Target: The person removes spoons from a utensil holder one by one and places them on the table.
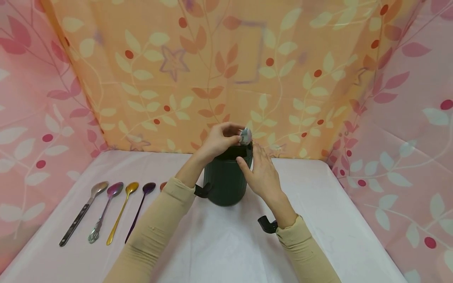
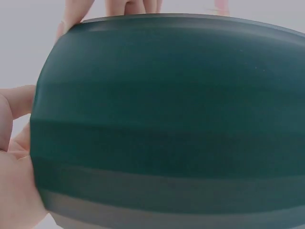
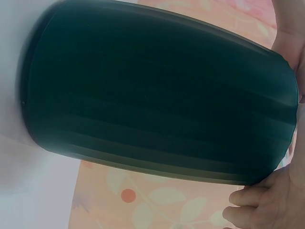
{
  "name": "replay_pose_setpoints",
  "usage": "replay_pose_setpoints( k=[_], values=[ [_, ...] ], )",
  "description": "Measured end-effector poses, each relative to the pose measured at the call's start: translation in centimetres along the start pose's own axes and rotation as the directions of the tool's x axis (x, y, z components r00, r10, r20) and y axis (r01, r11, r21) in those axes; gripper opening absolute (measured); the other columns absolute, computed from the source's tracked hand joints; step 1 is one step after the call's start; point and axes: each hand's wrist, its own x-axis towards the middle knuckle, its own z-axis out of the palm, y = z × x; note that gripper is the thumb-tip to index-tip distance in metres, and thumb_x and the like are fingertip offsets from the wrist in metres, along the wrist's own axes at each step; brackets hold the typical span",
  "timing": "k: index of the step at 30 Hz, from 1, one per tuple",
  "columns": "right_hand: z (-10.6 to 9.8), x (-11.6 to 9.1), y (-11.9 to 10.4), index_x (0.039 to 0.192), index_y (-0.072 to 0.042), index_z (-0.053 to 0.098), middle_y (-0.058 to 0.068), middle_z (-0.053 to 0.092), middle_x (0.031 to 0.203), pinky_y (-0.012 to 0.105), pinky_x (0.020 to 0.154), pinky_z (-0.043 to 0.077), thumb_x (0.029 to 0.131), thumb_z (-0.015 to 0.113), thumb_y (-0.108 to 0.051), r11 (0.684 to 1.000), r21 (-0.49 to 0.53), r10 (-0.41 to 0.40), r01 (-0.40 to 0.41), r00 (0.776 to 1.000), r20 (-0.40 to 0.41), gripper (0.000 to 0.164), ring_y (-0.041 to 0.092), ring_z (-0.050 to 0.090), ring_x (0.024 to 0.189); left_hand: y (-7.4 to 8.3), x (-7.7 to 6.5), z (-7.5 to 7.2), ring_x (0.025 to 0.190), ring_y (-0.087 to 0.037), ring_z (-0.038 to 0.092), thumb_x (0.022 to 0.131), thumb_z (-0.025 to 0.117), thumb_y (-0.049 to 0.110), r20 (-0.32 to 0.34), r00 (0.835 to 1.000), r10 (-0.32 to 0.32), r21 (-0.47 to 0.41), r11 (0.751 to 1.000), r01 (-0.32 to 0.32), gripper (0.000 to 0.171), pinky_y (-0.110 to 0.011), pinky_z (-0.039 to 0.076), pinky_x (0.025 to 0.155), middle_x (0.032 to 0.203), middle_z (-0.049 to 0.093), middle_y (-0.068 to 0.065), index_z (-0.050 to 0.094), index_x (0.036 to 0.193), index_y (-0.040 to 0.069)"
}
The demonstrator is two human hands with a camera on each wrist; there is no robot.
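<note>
A tall dark green ribbed container [image 1: 226, 182] stands upright on the white table; it nearly fills both wrist views [image 2: 167, 114] [image 3: 162, 95]. Above its open mouth, my left hand [image 1: 223, 138] pinches a small rounded silvery-white thing [image 1: 245, 136], whose lower part I cannot make out. My right hand [image 1: 262, 171] lies along the container's right side near the rim, fingers fairly straight and touching it. Left of the container lie several spoons in a row: a silver one with a dark handle [image 1: 83, 214], a pinkish-purple one [image 1: 106, 208], a gold one [image 1: 122, 212] and a dark purple one [image 1: 143, 206].
A reddish-copper spoon bowl [image 1: 162, 186] shows partly behind my left forearm. Black wrist-camera mounts stick out by the left wrist [image 1: 203, 191] and the right wrist [image 1: 267, 224]. Orange leaf-patterned cloth [image 1: 212, 78] closes the back, pink cloth [image 1: 400, 118] the sides.
</note>
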Motion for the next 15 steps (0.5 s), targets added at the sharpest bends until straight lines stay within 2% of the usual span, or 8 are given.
replay_pose_setpoints(
  k=[5,10,15],
  values=[
    [0.0,0.0,0.1,0.164,-0.001,0.023,0.017,0.029,0.168,0.054,0.127,0.021,0.104,0.033,-0.072,1.0,-0.006,0.01,-0.01,1.0,0.01,0.094,0.033,0.025,0.157,0.1,-0.6,-0.3,0.104,-0.029,0.069,0.099,0.066,-0.002,-0.038,0.999,0.002,-0.055,0.999,-0.004,0.034,-0.036,0.063,0.087,0.12,0.067,-0.018,0.067,0.132,0.002],
    [0.1,0.0,0.1,0.163,0.0,0.024,0.02,0.031,0.167,0.053,0.127,0.021,0.103,0.031,-0.073,1.0,-0.014,0.012,-0.012,1.0,0.015,0.095,0.034,0.026,0.156,0.0,-1.2,-0.6,0.103,-0.029,0.068,0.099,0.066,-0.003,-0.082,0.997,0.007,-0.065,0.998,-0.012,0.034,-0.036,0.063,0.087,0.12,0.066,-0.018,0.067,0.132,0.004],
    [0.0,0.1,0.0,0.163,-0.001,0.024,0.02,0.031,0.167,0.054,0.127,0.023,0.104,0.033,-0.072,1.0,-0.016,0.01,-0.01,1.0,0.011,0.093,0.035,0.026,0.156,0.2,-1.7,-0.8,0.102,-0.029,0.067,0.099,0.065,-0.005,-0.107,0.993,0.045,-0.077,0.996,-0.053,0.035,-0.035,0.063,0.086,0.12,0.064,-0.02,0.064,0.133,0.0]
  ],
)
